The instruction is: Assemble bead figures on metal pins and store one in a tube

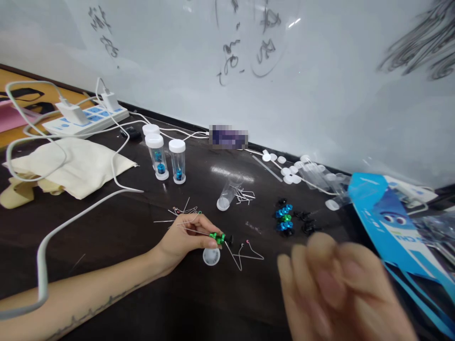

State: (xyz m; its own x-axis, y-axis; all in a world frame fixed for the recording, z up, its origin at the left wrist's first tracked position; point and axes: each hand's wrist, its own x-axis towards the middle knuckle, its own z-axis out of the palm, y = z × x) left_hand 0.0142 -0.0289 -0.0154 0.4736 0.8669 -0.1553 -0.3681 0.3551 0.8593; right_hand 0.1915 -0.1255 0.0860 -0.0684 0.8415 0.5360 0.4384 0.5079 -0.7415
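Note:
My left hand (pixel 194 232) is closed, with thumb and fingers pinching a small green spool-like part (pixel 217 237) that has a black end piece (pixel 229 239). A thin bent metal wire (pixel 194 229) runs back from the green part. Just below the fingertips lies a round white cap (pixel 211 256). Bent wires (pixel 245 255) with small coloured tips rest on the table to the right of it. Close to the camera, my right hand (pixel 337 284) is raised and blurred, fingers curled against the thumb; whatever is between them cannot be made out.
Capped clear tubes (pixel 178 163) with blue parts stand at the back left. An uncapped-looking tube (pixel 227 194) lies near short metal pins (pixel 245 195). Blue and green parts (pixel 285 219) sit at right, beside blue packaging (pixel 387 222). A white cable (pixel 44 251) crosses the left.

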